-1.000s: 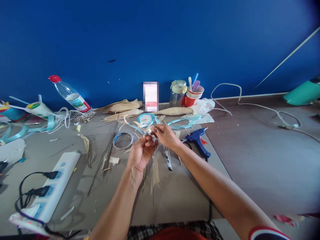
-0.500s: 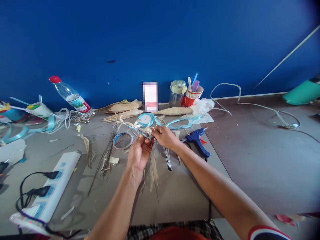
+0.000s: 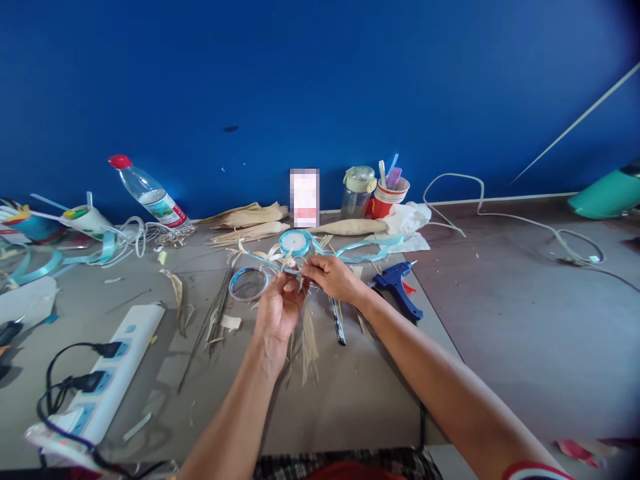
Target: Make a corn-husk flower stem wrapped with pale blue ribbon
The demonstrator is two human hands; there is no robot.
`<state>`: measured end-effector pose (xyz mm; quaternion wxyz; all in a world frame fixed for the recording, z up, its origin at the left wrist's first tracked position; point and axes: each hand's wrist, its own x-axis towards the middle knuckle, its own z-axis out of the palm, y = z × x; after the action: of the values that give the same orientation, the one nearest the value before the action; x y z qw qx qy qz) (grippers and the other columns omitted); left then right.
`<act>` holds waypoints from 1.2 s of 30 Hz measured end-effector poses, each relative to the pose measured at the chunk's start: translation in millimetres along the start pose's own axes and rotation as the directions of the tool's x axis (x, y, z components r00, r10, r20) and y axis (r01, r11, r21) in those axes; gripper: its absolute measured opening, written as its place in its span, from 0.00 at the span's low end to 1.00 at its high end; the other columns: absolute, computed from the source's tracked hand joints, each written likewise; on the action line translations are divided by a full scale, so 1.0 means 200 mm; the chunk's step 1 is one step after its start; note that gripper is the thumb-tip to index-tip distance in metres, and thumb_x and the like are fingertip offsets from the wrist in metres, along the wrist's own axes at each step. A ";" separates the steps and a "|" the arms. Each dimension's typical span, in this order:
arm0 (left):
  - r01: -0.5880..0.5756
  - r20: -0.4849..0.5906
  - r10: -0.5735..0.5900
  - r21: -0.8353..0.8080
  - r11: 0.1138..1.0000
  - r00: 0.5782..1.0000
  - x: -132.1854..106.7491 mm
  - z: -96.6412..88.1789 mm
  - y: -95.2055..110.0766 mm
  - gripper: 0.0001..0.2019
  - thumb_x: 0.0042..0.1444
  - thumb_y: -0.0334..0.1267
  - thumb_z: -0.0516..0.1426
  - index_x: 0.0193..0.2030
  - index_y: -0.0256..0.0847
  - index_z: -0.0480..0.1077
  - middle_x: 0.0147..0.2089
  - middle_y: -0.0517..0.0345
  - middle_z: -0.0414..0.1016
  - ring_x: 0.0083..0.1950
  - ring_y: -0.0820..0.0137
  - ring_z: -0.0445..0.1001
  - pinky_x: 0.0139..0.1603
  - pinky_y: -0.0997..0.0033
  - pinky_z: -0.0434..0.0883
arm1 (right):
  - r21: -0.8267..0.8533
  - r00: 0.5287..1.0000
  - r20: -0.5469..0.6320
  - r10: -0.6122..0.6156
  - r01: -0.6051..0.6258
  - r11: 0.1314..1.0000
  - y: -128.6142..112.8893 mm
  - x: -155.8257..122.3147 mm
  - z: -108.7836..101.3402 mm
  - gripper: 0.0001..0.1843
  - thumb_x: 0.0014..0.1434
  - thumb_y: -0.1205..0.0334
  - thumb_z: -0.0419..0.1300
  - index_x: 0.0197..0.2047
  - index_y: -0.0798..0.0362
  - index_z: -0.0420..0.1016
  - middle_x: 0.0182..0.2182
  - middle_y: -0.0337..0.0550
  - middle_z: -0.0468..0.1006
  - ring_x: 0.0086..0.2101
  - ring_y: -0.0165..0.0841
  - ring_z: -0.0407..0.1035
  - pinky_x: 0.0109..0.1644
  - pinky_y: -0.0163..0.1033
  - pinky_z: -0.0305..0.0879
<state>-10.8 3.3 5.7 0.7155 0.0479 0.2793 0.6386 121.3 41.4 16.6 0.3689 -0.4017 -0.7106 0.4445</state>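
Moved: husk bundle (image 3: 310, 343) lifted toward ribbon spool (image 3: 295, 243).
Hands: left hand (image 3: 279, 312), right hand (image 3: 331, 277) clamped on it.
Writing: water bottle (image 3: 150, 197) label unreadable.

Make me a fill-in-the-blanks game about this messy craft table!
1. The left hand and right hand pinch dry strips, and the glue gun lying beside them is ____.
2. The tilted plastic bottle has a ____ cap.
3. The white power strip has ____ black plugs in it.

Missing words: blue, red, two.
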 end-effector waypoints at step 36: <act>-0.082 -0.003 0.083 0.161 0.984 0.997 0.00 -0.01 -0.08 0.07 0.45 0.27 0.62 0.27 0.35 0.66 0.24 0.64 0.67 0.22 0.82 0.62 0.25 0.79 0.61 | 0.403 0.975 -0.149 0.165 -0.092 0.910 0.00 0.01 0.09 0.06 0.50 0.59 0.58 0.28 0.53 0.67 0.20 0.34 0.63 0.24 0.26 0.58 0.30 0.34 0.57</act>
<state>2.3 -0.6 -1.8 0.6808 0.1140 0.3313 0.6432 104.4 38.0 11.0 0.4746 -0.4039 -0.5423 0.5635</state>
